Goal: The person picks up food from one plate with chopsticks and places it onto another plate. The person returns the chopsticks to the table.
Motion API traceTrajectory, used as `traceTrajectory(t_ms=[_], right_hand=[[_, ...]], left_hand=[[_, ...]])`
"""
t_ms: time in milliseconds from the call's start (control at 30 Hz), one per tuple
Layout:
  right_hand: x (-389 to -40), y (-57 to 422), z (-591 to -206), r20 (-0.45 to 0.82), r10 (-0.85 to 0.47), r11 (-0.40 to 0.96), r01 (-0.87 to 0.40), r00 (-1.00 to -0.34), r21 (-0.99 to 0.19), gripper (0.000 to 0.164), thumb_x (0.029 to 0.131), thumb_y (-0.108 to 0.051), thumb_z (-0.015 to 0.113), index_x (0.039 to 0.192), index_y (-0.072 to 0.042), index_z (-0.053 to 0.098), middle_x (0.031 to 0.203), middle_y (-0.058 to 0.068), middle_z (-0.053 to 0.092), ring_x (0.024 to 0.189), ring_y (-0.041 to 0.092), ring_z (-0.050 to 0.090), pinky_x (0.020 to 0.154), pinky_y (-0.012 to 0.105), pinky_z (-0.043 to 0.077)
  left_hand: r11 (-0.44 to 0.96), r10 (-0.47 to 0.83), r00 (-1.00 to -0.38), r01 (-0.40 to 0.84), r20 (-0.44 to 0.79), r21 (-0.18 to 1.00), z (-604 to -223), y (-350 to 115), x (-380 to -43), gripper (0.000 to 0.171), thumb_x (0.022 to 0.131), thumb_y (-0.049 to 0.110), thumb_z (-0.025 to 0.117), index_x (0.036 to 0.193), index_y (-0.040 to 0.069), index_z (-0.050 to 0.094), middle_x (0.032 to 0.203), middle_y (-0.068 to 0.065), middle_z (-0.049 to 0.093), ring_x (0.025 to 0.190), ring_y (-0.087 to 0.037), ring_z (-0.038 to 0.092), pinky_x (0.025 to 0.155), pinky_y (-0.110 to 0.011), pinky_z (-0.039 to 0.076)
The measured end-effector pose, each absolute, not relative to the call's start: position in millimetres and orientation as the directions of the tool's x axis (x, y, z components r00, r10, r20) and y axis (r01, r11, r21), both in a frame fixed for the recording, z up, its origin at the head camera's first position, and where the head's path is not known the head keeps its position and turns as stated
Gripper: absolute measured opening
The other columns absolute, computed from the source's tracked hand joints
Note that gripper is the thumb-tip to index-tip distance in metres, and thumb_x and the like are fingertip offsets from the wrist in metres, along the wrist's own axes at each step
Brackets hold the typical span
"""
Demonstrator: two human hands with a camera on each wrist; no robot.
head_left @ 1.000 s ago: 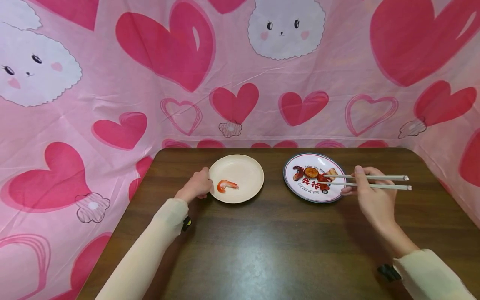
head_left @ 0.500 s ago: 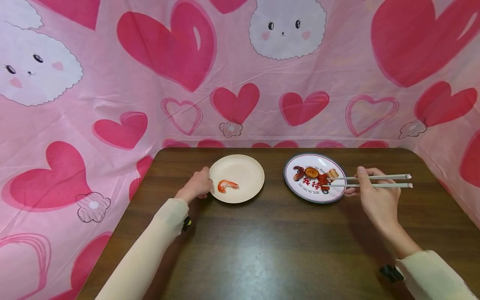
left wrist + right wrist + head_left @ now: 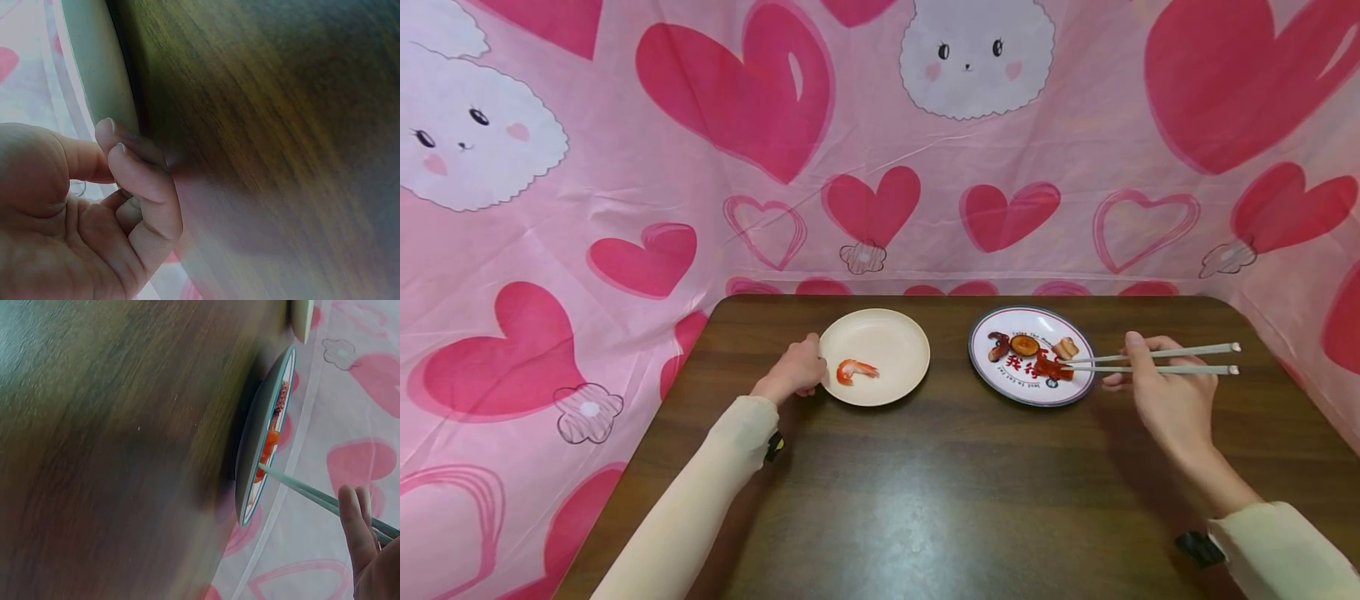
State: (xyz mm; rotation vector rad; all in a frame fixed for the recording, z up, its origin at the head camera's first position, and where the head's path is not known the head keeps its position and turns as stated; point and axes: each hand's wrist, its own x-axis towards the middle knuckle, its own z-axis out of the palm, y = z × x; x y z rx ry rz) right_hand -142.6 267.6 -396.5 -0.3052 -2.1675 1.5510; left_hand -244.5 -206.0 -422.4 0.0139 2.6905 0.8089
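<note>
My left hand [image 3: 793, 367] pinches the left rim of a cream plate [image 3: 887, 329], its fingers curled in the left wrist view. A cooked orange shrimp [image 3: 856, 371] lies on that plate. With my right hand [image 3: 1168, 400] I hold a pair of pale green chopsticks [image 3: 1198, 351]. Their tips meet at a glossy red-brown food piece [image 3: 1051, 369] on a white printed plate [image 3: 988, 375] with a dark rim. Beside it sit a round brown slice [image 3: 1024, 346], a dark reddish piece [image 3: 998, 347] and a pale tan piece [image 3: 1064, 348]. Whether the tips grip the red-brown piece firmly, I cannot tell.
Both plates stand towards the far edge of a dark wooden table [image 3: 880, 500], with a gap between them. Behind and beside it hangs a pink cloth [image 3: 940, 150] printed with hearts.
My right hand has shifted a little to the right and the chopstick tips have drawn together. The red-brown piece has turned on the printed plate. My left hand stays at the cream plate.
</note>
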Motion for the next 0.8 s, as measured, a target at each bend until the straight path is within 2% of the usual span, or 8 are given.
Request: traceTrajectory(t_ms=[200,400,600,800], right_hand=[[-142,272,-395,0.204,0.415,0.130,-0.164,-0.887,-0.978,0.021,0.103,-0.023,0.070,0.098,-0.003,0.070,0.082,0.002,0.071,0.053,0.015,0.072,0.053,0.028,0.058],[-144,276,-394,0.141,0.375,-0.061,-0.176,-0.916,-0.983,0.028,0.102,-0.023,0.070,0.097,0.004,0.067,0.073,0.004,0.070,0.054,0.019,0.073,0.050,0.034,0.057],[-147,282,-397,0.095,0.349,-0.130,-0.149,-0.932,-0.980,0.027,0.103,-0.023,0.069,0.097,0.003,0.067,0.073,0.006,0.070,0.054,0.021,0.073,0.050,0.037,0.058],[-151,290,-404,0.079,0.333,-0.224,-0.160,-0.940,-0.961,0.021,0.103,-0.020,0.069,0.094,-0.001,0.069,0.081,0.007,0.071,0.056,0.024,0.074,0.051,0.041,0.059]], left_hand=[[0.835,0.106,-0.947,-0.082,-0.305,0.544,-422,-206,-245,0.034,0.104,0.007,0.049,0.134,-0.006,0.041,0.079,-0.018,0.061,0.055,-0.023,0.057,0.049,-0.033,0.052],[0.834,0.096,-0.948,-0.090,-0.304,0.544,-422,-204,-244,0.033,0.104,0.007,0.048,0.134,-0.005,0.041,0.080,-0.018,0.062,0.055,-0.023,0.057,0.049,-0.033,0.053],[0.837,0.095,-0.946,-0.092,-0.309,0.539,-420,-203,-242,0.035,0.104,0.007,0.049,0.136,-0.006,0.041,0.081,-0.018,0.062,0.056,-0.024,0.058,0.050,-0.033,0.054],[0.840,0.090,-0.949,-0.092,-0.304,0.535,-419,-203,-243,0.032,0.105,0.008,0.048,0.134,-0.005,0.042,0.079,-0.017,0.063,0.056,-0.023,0.058,0.049,-0.034,0.054]])
